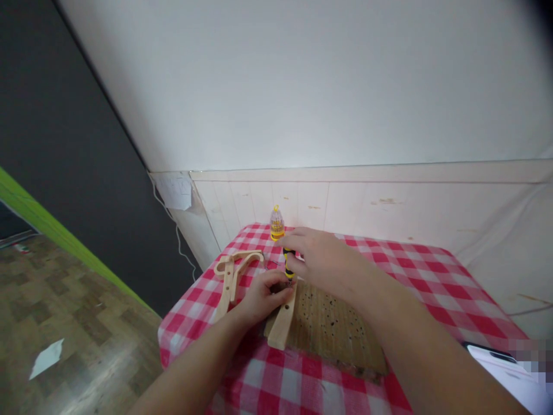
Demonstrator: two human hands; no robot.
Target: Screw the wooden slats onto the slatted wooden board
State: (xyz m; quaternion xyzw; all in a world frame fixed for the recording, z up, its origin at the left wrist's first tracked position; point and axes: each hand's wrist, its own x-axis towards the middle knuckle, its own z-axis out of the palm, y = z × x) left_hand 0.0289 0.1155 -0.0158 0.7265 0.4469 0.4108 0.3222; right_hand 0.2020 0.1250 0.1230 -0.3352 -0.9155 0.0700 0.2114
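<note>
My right hand [313, 253] grips a yellow-and-black screwdriver [289, 266], which stands roughly upright with its tip down. Under it lies a pale wooden piece [281, 328] with a hole in it, resting on a brown wooden board [332, 328] marked by many small holes. My left hand [268, 293] is closed on the wooden piece close to the screwdriver's tip, thumb and fingers on either side. The fingers hide the tip and any screw there. To the left of my left hand are more curved wooden pieces [233, 274] with holes.
A clear, yellow-based bit case [277, 225] stands at the back of the table, near the white wall. The red-and-white checked tablecloth [406, 271] covers the table. A phone [490, 351] lies at the right edge. White paper [47, 358] is on the floor at left.
</note>
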